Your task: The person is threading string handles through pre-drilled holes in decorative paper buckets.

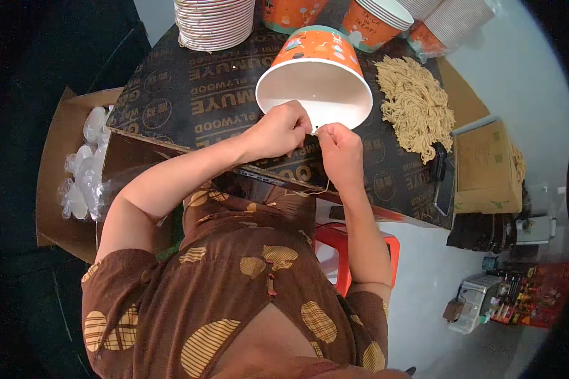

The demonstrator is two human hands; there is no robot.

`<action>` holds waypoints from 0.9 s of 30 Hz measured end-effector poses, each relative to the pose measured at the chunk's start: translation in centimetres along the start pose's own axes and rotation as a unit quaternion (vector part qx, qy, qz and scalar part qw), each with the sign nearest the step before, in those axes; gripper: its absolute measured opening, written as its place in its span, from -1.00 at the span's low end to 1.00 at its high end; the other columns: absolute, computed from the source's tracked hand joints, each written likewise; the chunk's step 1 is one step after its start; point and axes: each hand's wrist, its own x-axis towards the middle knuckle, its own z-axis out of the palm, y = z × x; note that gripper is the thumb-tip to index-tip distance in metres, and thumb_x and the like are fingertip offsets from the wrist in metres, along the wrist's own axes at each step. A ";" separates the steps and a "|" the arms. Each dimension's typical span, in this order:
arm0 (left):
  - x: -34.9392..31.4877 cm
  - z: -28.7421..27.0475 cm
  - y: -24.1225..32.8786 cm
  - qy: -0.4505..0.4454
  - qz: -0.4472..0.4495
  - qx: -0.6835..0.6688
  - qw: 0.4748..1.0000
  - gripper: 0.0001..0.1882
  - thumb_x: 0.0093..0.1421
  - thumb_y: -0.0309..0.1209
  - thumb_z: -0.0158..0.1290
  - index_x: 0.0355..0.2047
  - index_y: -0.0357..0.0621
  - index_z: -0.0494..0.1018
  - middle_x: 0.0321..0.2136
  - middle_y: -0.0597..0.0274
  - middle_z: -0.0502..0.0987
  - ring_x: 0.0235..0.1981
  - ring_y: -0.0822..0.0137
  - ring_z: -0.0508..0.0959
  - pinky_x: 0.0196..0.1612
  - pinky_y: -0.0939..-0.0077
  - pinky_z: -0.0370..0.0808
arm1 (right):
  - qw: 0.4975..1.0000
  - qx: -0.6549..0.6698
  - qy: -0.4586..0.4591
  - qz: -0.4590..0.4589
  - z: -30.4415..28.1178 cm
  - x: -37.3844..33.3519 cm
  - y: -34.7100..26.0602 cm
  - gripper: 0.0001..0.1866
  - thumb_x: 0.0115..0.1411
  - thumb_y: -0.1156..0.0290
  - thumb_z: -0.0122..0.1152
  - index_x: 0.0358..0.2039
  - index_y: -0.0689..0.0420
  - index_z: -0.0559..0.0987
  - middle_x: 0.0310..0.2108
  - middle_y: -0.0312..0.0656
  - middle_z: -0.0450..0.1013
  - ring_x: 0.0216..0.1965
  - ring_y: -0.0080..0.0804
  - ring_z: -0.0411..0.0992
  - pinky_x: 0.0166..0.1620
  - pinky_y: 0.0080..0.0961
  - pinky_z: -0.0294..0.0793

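An orange paper bucket (325,47) with a white inside lies on its side, its mouth facing me. At the lower rim my left hand (281,129) is closed in a pinch; what sits between its fingertips is too small to make out. Just to the right, my right hand (342,151) pinches a thin beige cord (327,184), whose loose length hangs below the hand by the table edge. The fingertips of both hands almost meet in front of the rim. A tangled heap of similar beige cords (416,104) lies right of the bucket.
Stacked paper buckets (215,22) and more orange ones (376,25) stand along the back of the dark plywood table (171,120). A dark-handled tool (439,164) and a phone-like slab (446,196) lie at the right edge. Cardboard boxes (490,167) flank the table; a red stool (389,249) is below.
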 end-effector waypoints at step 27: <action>2.1 1.3 0.0 0.141 0.080 0.264 0.951 -0.80 0.13 -0.47 0.00 -0.55 -0.39 0.42 -0.55 -0.22 0.51 -0.47 -0.16 0.55 -0.38 0.09 0.48 | 0.961 -0.259 0.002 -0.099 -0.5 -3.0 0.1 -0.88 0.22 0.41 0.05 -0.38 0.19 0.42 -0.63 0.09 0.44 -0.51 0.15 0.45 -0.42 0.00 0.38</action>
